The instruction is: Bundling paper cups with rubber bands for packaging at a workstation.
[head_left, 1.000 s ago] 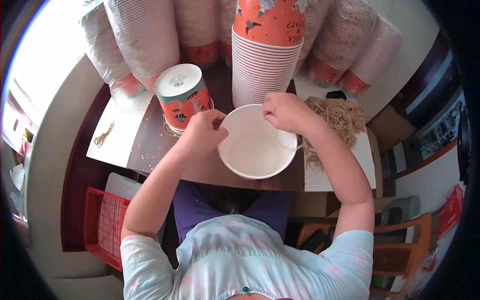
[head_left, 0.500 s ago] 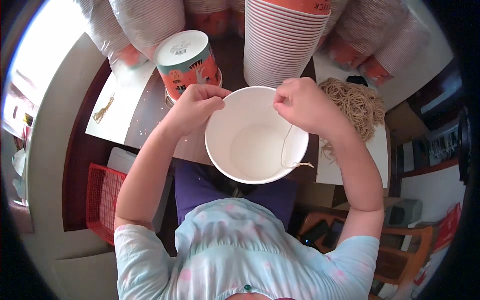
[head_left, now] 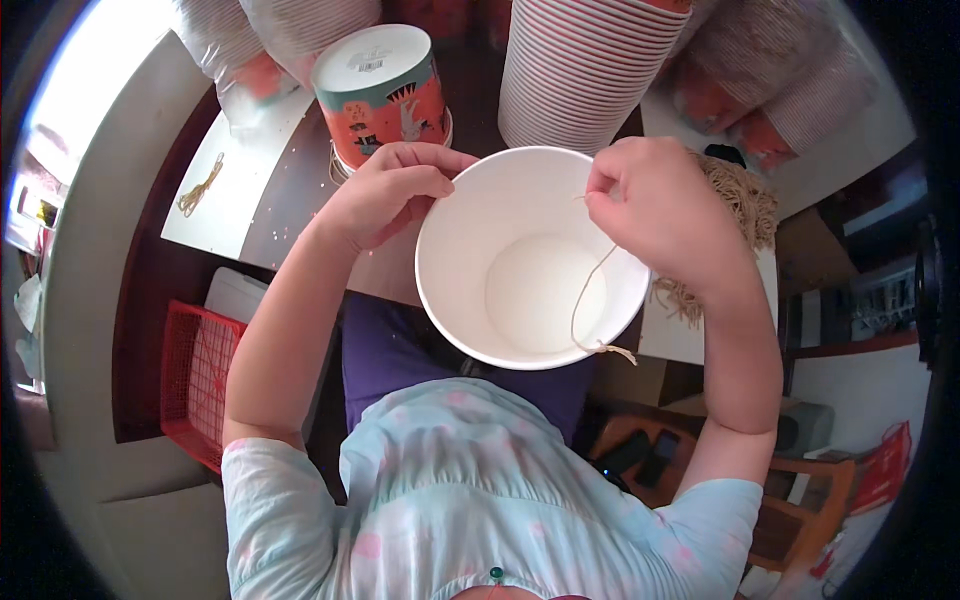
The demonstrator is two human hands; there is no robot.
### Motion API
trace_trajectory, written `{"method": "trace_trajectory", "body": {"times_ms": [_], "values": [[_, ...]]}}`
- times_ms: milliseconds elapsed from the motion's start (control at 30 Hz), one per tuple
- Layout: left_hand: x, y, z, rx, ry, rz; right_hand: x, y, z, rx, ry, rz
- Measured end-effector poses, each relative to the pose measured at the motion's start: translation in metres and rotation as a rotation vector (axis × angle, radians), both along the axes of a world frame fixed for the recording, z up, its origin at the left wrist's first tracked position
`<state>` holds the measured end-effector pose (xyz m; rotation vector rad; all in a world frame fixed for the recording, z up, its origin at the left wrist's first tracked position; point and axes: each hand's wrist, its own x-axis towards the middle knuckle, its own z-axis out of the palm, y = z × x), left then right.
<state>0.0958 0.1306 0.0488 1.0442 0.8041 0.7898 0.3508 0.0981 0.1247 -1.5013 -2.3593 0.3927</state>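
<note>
A paper bucket (head_left: 455,265) with a white inside is held in front of my body, its mouth facing up toward me. My left hand (head_left: 395,195) is closed on its upper left rim, thumb near the edge. At the upper right of the mouth, my right hand (head_left: 660,205) pinches a thin beige string (head_left: 577,310). From those fingers the string hangs in a loose curve inside the bucket. Its knotted, frayed end lies over the lower right rim. My right palm hides part of that rim.
An upside-down printed bucket (head_left: 385,110) stands beyond my left hand. Behind the held bucket rises a tall stack of nested buckets (head_left: 580,80). Tangled beige strings (head_left: 745,205) lie at the right, a small string bundle (head_left: 202,187) at the left. A red basket (head_left: 200,385) sits lower left.
My right hand has moved to the right with the string. The bucket has shifted slightly right and tilted a little, and my left hand stays on its rim. The whole view has shifted slightly.
</note>
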Motion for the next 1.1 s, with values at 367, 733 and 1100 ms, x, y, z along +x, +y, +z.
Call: {"method": "trace_trajectory", "body": {"times_ms": [367,733,1100], "values": [[0.01,-0.013,-0.001,0.237,0.258,0.182,-0.006,-0.008,-0.013,0.106,0.005,0.011],[0.017,-0.008,0.009,0.469,0.619,0.175,-0.005,-0.007,-0.02,0.087,0.051,-0.048],[0.034,-0.02,0.02,0.663,0.945,0.218,-0.003,-0.003,-0.02,0.034,0.026,-0.083]]}}
